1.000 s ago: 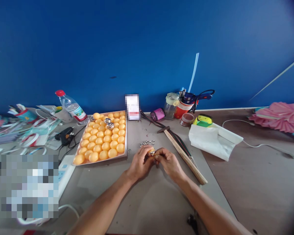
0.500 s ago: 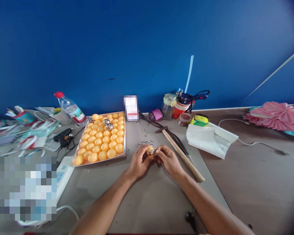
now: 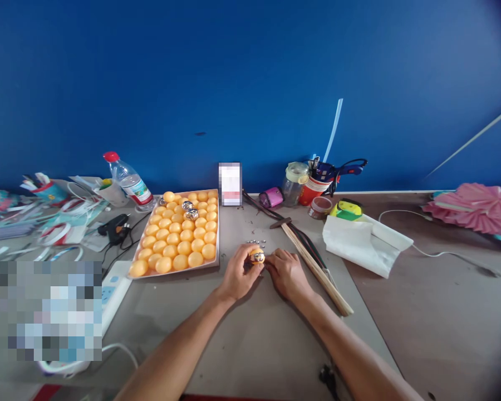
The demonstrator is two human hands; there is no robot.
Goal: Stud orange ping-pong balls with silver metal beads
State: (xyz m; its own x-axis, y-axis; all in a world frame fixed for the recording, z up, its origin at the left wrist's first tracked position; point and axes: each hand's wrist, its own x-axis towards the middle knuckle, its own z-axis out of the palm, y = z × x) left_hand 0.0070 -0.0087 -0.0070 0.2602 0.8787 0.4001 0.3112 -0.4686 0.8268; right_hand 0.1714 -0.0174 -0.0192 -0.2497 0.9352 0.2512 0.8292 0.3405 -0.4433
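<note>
My left hand [image 3: 239,271] is closed around an orange ping-pong ball [image 3: 257,255] with shiny silver pieces on its near side. Just to its right, my right hand [image 3: 290,274] is low over the table, fingers curled and pressed together; what they hold, if anything, is hidden. Several small silver beads [image 3: 256,243] lie on the table beyond the ball. To the left stands a shallow box [image 3: 217,239] filled with rows of plain orange balls [image 3: 174,247]. Silver-covered balls [image 3: 191,214] sit among them toward the back.
A bundle of thin sticks [image 3: 317,267] lies right of my hands. Behind are a purple roll [image 3: 271,197], a glass jar [image 3: 293,186] and a red cup of tools [image 3: 313,191]. White paper [image 3: 359,242] lies right. A bottle [image 3: 131,184], glue gun [image 3: 114,228] and power strip [image 3: 116,287] are left.
My right hand has moved slightly right and down, away from the ball. The ball in my left hand is now more exposed. The whole view has shifted a little.
</note>
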